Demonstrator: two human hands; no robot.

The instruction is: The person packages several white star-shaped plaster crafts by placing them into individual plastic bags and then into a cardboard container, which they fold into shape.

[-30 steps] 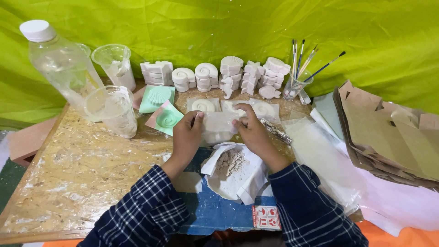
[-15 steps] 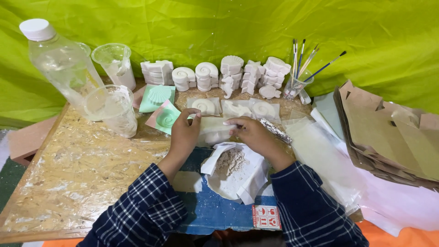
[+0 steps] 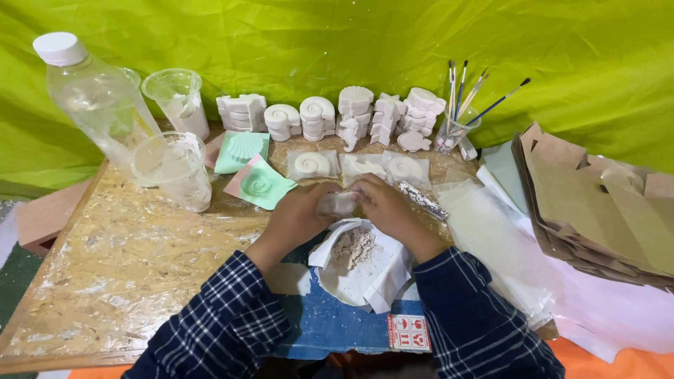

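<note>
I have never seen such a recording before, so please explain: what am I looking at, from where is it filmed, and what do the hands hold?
A camera worn on a person's head looks down at their two bare hands. The left hand and right hand together hold a small white piece above a bowl lined with paper and grey powder. On the wooden board stand a plastic bottle, clear cups, green moulds, rows of white shell casts and a glass of brushes.
</note>
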